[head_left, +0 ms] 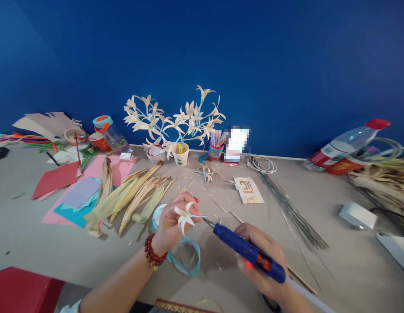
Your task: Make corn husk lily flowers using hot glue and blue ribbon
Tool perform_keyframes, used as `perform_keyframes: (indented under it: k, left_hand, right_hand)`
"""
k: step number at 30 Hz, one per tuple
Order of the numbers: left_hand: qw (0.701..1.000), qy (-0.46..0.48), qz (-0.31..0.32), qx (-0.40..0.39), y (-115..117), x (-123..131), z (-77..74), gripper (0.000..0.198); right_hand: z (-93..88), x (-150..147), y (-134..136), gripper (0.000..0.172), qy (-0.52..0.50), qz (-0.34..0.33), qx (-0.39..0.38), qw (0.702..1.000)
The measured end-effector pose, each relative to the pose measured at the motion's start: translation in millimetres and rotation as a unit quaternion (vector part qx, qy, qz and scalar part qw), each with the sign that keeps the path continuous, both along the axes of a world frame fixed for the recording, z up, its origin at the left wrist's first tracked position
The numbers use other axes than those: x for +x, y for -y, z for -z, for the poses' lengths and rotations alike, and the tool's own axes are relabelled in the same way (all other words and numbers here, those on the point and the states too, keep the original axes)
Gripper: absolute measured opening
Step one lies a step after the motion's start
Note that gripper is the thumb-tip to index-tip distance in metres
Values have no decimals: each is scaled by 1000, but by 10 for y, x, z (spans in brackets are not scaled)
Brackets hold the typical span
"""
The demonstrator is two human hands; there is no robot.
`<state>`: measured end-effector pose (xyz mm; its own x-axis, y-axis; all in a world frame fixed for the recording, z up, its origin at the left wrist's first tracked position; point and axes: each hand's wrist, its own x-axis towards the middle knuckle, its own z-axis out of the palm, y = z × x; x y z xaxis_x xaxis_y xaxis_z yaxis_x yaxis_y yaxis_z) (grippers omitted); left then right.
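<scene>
A white flower (185, 218) is held in the left hand (175, 213), its stem (198, 216) pinched narrowly between thumb and fingertips, with the bloom set against the hand's near side and the stem pointed toward 3 o'clock. The left forearm (115, 276) is brought in from between 7 and 8 o'clock, and the wrist is ringed by a red beaded bracelet (153, 251). A blue gun (244, 248) is gripped in the right hand (267, 248), the fingers being wrapped about its handle; that arm is entered from 4 o'clock, and the gun is aimed at 10 o'clock. Its nozzle (208, 222) is brought right up to the stem's tip, though whether the two are touching cannot be told. A red glow is seen on the gun beside the right hand. With directions taken from the flower, a loop of pale blue tape (197, 265) is seen at 6 o'clock, husks (133, 195) are spread at 10, and coloured paper (81, 193) is laid farther off between 9 and 10. At 12, flowering stems (190, 117) are stood in a cup (181, 158); at 1, a loose flower (208, 174) is laid on the table (228, 278). A packet (249, 190) is placed at 2, and wires (293, 213) are bundled at 3.
</scene>
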<state>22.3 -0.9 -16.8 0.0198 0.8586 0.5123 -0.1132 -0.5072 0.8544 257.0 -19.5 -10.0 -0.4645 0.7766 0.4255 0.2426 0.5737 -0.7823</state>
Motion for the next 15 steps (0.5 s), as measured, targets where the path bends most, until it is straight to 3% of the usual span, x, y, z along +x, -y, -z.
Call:
perform_keyframes:
  k: [15]
  left_hand:
    - [1000, -4, -14, -1, 1, 7, 13, 9]
  right_hand:
    - [10, 20, 16, 7, 23, 8, 13, 1000]
